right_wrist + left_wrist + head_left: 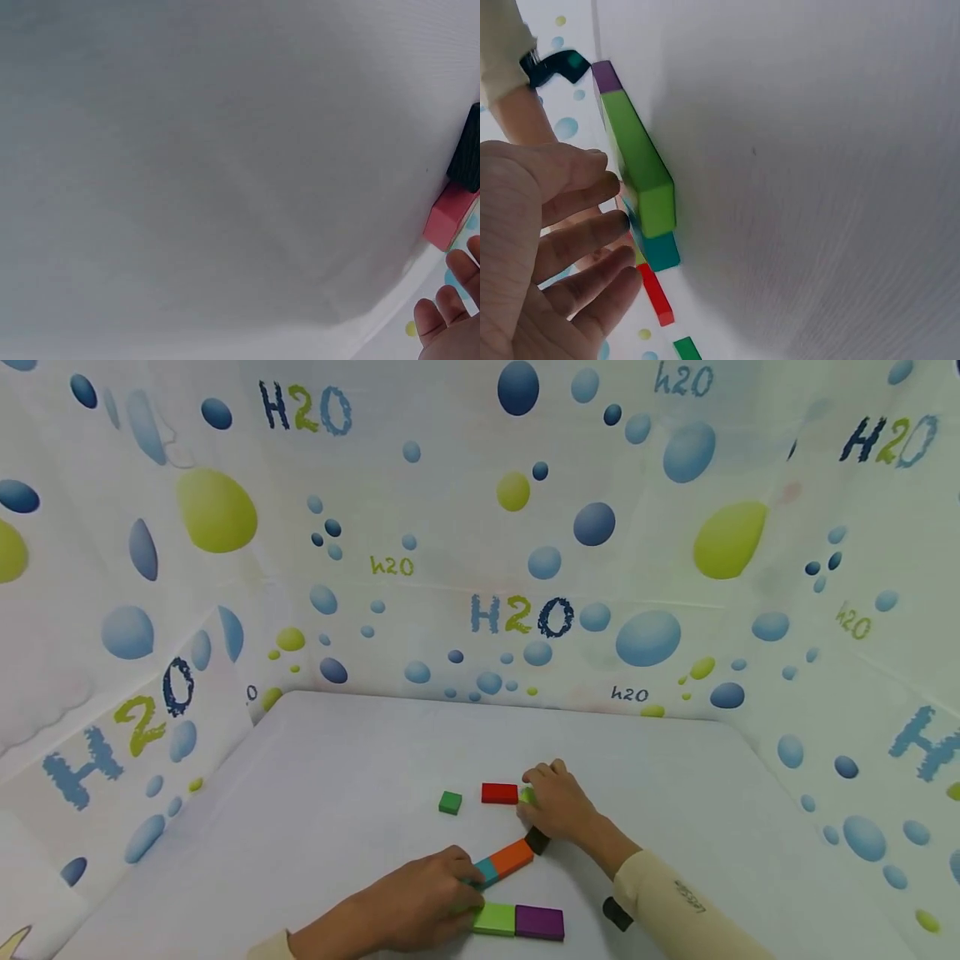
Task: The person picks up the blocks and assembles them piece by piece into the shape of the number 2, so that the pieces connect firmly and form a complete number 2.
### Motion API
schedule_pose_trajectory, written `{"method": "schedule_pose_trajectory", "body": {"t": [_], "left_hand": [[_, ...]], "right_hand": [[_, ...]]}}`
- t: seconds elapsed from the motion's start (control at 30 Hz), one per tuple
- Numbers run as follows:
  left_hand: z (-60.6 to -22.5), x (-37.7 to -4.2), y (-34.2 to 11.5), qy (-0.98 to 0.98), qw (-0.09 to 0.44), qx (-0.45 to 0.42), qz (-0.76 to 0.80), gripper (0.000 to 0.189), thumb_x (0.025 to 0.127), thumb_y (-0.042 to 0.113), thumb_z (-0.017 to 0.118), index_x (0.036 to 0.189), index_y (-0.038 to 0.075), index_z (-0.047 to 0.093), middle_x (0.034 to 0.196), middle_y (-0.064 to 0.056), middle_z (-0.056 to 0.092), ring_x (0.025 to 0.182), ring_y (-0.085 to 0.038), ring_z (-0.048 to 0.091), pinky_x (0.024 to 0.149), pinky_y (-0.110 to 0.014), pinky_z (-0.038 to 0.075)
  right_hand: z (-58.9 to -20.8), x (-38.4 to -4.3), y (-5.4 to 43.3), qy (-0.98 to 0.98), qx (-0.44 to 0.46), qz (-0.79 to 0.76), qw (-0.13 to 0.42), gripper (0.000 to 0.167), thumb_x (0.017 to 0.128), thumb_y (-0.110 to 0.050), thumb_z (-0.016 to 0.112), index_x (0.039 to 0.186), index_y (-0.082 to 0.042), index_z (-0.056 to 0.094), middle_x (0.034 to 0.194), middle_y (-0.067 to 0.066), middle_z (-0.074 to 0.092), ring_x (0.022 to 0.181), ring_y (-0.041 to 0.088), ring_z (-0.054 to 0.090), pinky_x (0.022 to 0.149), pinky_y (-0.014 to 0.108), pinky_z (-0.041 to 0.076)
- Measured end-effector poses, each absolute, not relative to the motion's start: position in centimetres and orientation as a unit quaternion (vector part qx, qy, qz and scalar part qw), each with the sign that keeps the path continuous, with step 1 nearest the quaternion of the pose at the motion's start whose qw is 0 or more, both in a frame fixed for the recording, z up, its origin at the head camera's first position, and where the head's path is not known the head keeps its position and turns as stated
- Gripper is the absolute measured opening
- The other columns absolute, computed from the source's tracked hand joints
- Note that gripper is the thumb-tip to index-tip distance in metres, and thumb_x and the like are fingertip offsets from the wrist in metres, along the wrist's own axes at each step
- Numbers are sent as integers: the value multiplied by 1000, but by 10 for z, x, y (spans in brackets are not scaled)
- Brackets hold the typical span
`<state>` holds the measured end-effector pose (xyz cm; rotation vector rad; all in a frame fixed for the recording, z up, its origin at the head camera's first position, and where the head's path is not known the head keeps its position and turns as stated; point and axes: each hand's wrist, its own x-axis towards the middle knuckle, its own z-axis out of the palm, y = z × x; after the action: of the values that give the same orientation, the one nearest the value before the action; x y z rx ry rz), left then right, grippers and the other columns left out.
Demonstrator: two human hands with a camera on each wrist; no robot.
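Note:
In the head view my left hand (423,897) has its fingertips at the near end of a teal block (487,870) and its thumb side by a light green block (493,919). Its fingers look loosely bent in the left wrist view, beside the teal block (660,251). Farther out, my right hand (558,806) pinches a small light green piece (527,795) at the end of a red block (499,793). A black block (537,841) lies just below that hand, against an orange block (512,858) in line with the teal one.
A purple block (539,922) adjoins the front light green block. One green block (450,802) lies apart, left of the red one. A black wrist device (618,912) hangs under the right sleeve. Patterned curtains (525,543) enclose the white table (360,760).

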<state>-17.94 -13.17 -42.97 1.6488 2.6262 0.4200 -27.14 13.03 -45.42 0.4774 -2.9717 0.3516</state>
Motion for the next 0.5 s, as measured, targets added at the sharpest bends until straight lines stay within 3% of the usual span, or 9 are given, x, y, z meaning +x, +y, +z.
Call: {"method": "schedule_pose_trajectory", "body": {"t": [0.1,0.37,0.5], "left_hand": [[-430,-186,-131,841,-3,522,139,17,93,21,74,109,22,80,114,10,70,110,-8,59,91,-23,55],[-425,-212,-131,880,30,445,165,20,95,27,71,113,22,78,117,11,68,114,-10,57,97,-32,54],[-425,-228,-136,898,11,404,177,25,95,24,71,116,14,76,117,6,69,114,-14,58,99,-37,54]], "right_hand": [[-456,-265,138,-975,172,124,70,40,92,-30,71,124,-7,63,119,7,64,106,25,46,86,38,48],[-456,-241,146,-962,210,155,82,41,96,-31,69,128,-7,61,122,5,64,108,22,46,86,37,49],[-457,-234,147,-957,215,179,75,44,98,-31,67,133,-7,59,131,6,61,116,24,47,95,43,49]]}}
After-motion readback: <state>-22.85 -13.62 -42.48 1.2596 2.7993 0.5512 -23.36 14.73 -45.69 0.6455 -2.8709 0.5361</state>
